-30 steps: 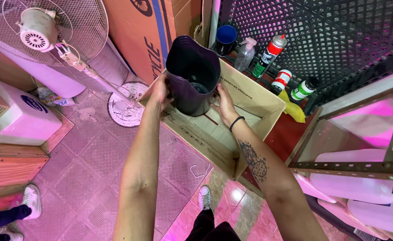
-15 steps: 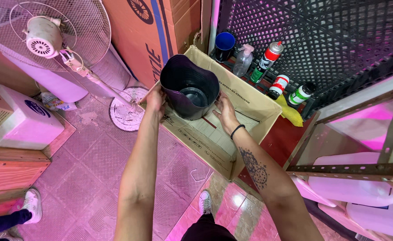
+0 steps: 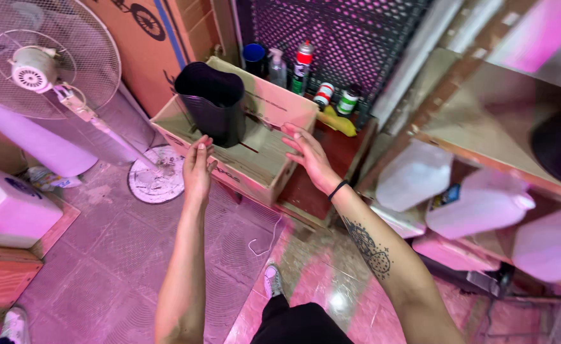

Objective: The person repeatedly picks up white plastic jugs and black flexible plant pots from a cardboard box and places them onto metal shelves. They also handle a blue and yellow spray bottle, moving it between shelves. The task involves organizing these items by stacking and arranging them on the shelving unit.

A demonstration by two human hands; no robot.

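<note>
A black plastic bin (image 3: 211, 108) stands upright at the left end of an open cardboard box (image 3: 264, 162) on the floor. My left hand (image 3: 196, 171) hovers just in front of the box's near wall, fingers apart, holding nothing. My right hand (image 3: 309, 156) is open too, above the box's right near corner, with a black band on the wrist. Neither hand touches the bin.
A pedestal fan (image 3: 41, 70) with its round base (image 3: 156, 181) stands to the left. Spray cans and bottles (image 3: 303, 67) line the back by a dark mesh panel (image 3: 350, 38). White jugs (image 3: 478, 204) sit under a wooden shelf at right. A white appliance (image 3: 9, 210) lies at far left.
Both hands held the black bin above the box; it now stands inside the box, and both hands have let go and drawn back toward me.
</note>
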